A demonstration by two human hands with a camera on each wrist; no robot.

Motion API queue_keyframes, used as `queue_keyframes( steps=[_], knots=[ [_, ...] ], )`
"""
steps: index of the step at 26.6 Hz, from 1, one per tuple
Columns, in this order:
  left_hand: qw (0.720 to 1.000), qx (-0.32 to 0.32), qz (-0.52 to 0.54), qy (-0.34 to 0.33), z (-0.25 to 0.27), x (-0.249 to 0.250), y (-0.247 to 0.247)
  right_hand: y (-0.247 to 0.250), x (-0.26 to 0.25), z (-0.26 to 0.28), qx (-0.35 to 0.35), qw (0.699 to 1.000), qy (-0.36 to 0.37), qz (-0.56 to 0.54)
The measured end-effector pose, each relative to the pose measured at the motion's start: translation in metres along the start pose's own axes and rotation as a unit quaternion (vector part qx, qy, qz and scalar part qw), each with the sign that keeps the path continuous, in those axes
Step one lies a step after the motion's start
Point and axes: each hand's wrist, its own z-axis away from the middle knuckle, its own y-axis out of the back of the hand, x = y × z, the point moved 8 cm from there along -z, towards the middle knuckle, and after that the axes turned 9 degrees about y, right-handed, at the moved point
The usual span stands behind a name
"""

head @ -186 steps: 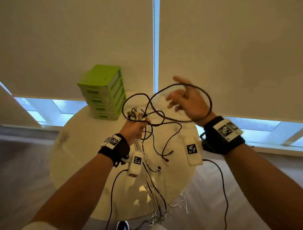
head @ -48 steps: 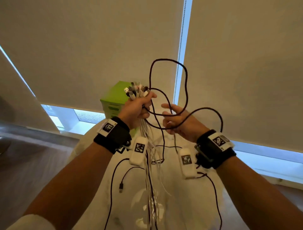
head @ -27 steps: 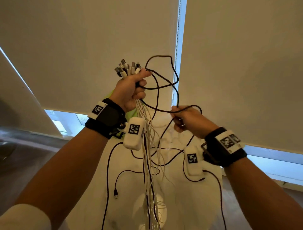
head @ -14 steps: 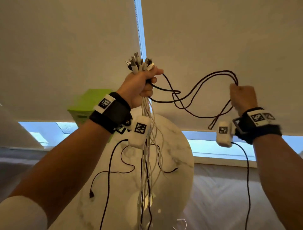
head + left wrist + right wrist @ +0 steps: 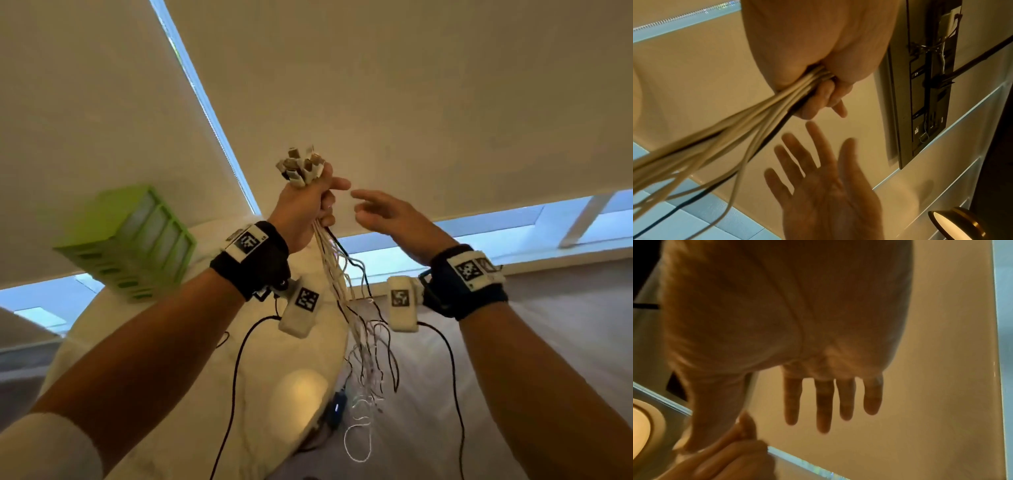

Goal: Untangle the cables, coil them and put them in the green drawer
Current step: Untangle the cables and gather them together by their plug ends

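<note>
My left hand [image 5: 310, 202] is raised high and grips a bundle of cables [image 5: 337, 274] just under their plugs [image 5: 301, 166], which stick out above the fist. Several white cables and a black one hang from it past the table edge. In the left wrist view the cables [image 5: 748, 129] run out of the left hand [image 5: 818, 91]. My right hand [image 5: 380, 212] is beside the fist with its fingers spread and holds nothing; the right hand [image 5: 824, 178] shows an empty palm there, and in the right wrist view the right hand [image 5: 830, 399] has straight fingers. The green drawer unit [image 5: 130, 240] stands at the table's back left.
A round white marble table [image 5: 191, 394] lies below my arms. Pale roller blinds [image 5: 411, 85] hang close behind the hands. A black cable end [image 5: 222, 339] lies on the table, and loose white cable ends [image 5: 359, 438] dangle toward the floor right of it.
My right hand has let go of the black cable it was pulling out to the right and has come back, open, next to the left fist. The black loops are gone from the air.
</note>
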Motion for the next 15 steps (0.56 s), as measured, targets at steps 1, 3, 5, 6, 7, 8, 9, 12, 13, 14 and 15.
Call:
queue_keyframes(
  steps=[1, 3, 5, 6, 7, 8, 9, 12, 13, 14, 15],
  knots=[
    [1.000, -0.019, 0.008, 0.001, 0.000, -0.001, -0.007, -0.015, -0.004, 0.002, -0.052, 0.999, 0.016, -0.007],
    [0.999, -0.036, 0.033, 0.010, 0.001, -0.003, -0.012, -0.032, 0.009, 0.004, -0.103, 0.994, 0.024, 0.016],
    [0.997, -0.045, 0.064, 0.022, 0.003, -0.004, -0.011, -0.033, 0.037, 0.010, -0.100, 0.991, 0.000, 0.093],
    [0.995, -0.051, 0.079, 0.025, 0.005, -0.003, -0.010, -0.033, 0.053, 0.013, -0.107, 0.987, -0.026, 0.121],
    [0.994, -0.057, 0.095, 0.024, 0.007, 0.000, -0.008, -0.035, 0.065, 0.017, -0.123, 0.981, -0.050, 0.143],
    [0.992, -0.058, 0.112, 0.019, 0.008, 0.003, -0.006, -0.040, 0.067, 0.019, -0.135, 0.979, -0.056, 0.142],
    [0.990, -0.057, 0.128, 0.012, 0.008, 0.005, -0.005, -0.044, 0.061, 0.019, -0.133, 0.984, -0.042, 0.113],
    [0.987, -0.030, 0.159, -0.002, 0.011, 0.002, 0.000, -0.060, 0.026, 0.008, -0.085, 0.995, 0.012, -0.058],
    [0.985, -0.018, 0.172, -0.005, 0.013, 0.001, 0.005, -0.069, 0.016, 0.006, -0.080, 0.995, 0.033, -0.054],
    [0.983, -0.006, 0.185, -0.008, 0.015, 0.001, 0.010, -0.078, 0.016, 0.005, -0.080, 0.996, 0.044, -0.016],
    [0.981, 0.007, 0.193, -0.010, 0.017, 0.003, 0.017, -0.088, 0.025, 0.007, -0.085, 0.995, 0.037, 0.021]
  ],
)
